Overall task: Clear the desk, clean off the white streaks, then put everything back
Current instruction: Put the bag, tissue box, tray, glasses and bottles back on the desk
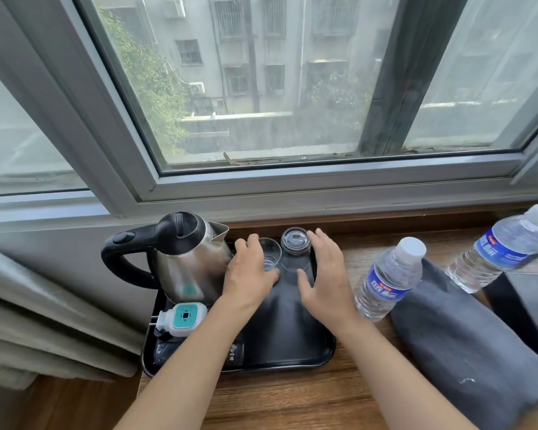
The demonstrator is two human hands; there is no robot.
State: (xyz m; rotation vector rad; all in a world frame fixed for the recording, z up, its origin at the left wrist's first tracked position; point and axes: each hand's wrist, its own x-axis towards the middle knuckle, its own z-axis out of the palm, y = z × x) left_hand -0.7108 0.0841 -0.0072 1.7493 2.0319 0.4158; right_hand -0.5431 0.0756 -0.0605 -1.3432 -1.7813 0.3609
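A black tray [292, 352] lies on the wooden desk [292, 398] under the window. On it stand a steel kettle [190, 262] with a black handle, a white and teal plug [182, 318], and two clear glasses at the far edge. My left hand [249, 274] lies against the left side of the upright glass [270, 254], thumb stretched below it. My right hand [323, 274] lies along the right side of the upside-down glass [295, 243]. The fingers of both hands are fairly straight, and neither hand lifts anything.
A grey cloth [466, 336] lies on the desk right of the tray. Two water bottles [389, 280] [500, 246] stand by it, and a dark box [528, 305] sits at the right edge. A curtain [44, 321] hangs at the left.
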